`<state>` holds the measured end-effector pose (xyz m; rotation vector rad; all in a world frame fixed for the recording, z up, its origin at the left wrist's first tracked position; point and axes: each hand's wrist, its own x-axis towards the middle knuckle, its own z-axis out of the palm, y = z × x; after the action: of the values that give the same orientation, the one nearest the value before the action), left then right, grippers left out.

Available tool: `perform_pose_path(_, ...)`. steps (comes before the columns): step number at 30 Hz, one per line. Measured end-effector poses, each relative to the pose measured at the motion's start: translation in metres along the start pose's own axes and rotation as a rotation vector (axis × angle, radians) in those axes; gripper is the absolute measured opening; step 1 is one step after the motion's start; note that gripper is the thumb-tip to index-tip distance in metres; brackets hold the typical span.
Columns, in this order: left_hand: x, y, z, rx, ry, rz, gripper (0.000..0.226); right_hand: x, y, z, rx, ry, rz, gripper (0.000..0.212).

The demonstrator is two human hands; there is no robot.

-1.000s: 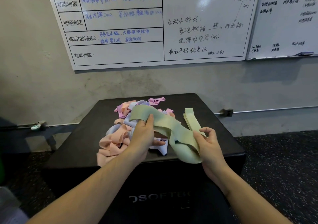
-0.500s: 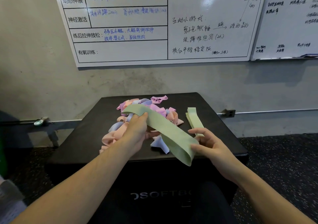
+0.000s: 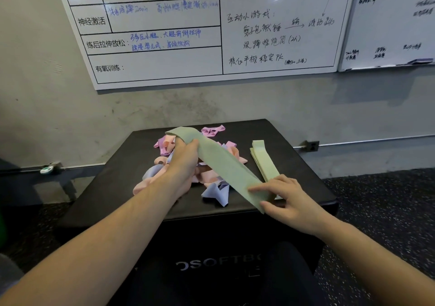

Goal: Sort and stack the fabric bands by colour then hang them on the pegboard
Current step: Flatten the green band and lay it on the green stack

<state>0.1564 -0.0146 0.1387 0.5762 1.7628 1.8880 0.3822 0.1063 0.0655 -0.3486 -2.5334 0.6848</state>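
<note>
A grey wall (image 3: 70, 117) carries two whiteboards (image 3: 211, 35) covered in handwriting. Below them stands a black box (image 3: 294, 164), its top holding everything. A heap (image 3: 211, 183) of pink and lilac bands sits mid-top, partly hidden behind the left arm. A green band (image 3: 221, 164) stretches flat above the heap, slanting from far left to near right. The left hand (image 3: 181, 164) grips its far end, fingers curled round it. The right hand (image 3: 284, 197) pinches its near end between thumb and fingers. A small green stack (image 3: 263, 157) lies just right of the heap, near the right hand.
</note>
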Motion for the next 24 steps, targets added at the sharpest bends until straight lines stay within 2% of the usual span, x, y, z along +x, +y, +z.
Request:
perform_pose_path(2,0.012,-0.002,0.004,-0.019,0.030,-0.032,0.034,-0.003,0.009,-0.004,-0.093,-0.081,-0.073,0.054)
perform_pose_path(5,0.025,-0.006,0.017,-0.030,0.043,-0.062,0.029,-0.002,0.023,-0.009,-0.260,-0.216,-0.119,0.060)
perform_pose_path(7,0.031,-0.009,0.030,-0.059,0.059,-0.079,0.025,0.002,0.033,-0.009,-0.346,-0.172,-0.137,0.060)
perform_pose_path(9,0.037,-0.011,0.039,-0.079,0.067,-0.099,0.028,0.004,0.043,-0.011,-0.330,-0.064,-0.139,0.055)
perform_pose_path(12,0.047,-0.016,0.053,-0.085,0.033,-0.144,0.025,0.003,0.059,-0.016,-0.254,0.040,-0.174,0.039)
perform_pose_path(17,0.068,-0.030,0.078,-0.133,0.033,-0.176,0.028,-0.001,0.082,-0.019,-0.269,0.171,-0.273,0.017)
perform_pose_path(19,0.082,-0.038,0.088,-0.135,0.022,-0.189,0.030,-0.003,0.090,-0.021,-0.325,0.178,-0.328,0.013)
perform_pose_path(22,0.102,-0.048,0.100,-0.062,-0.018,-0.231,0.018,-0.006,0.106,-0.023,-0.348,0.105,-0.406,0.019)
perform_pose_path(24,0.114,-0.053,0.108,-0.041,-0.064,-0.286,0.024,-0.008,0.119,-0.021,-0.358,0.067,-0.414,0.022)
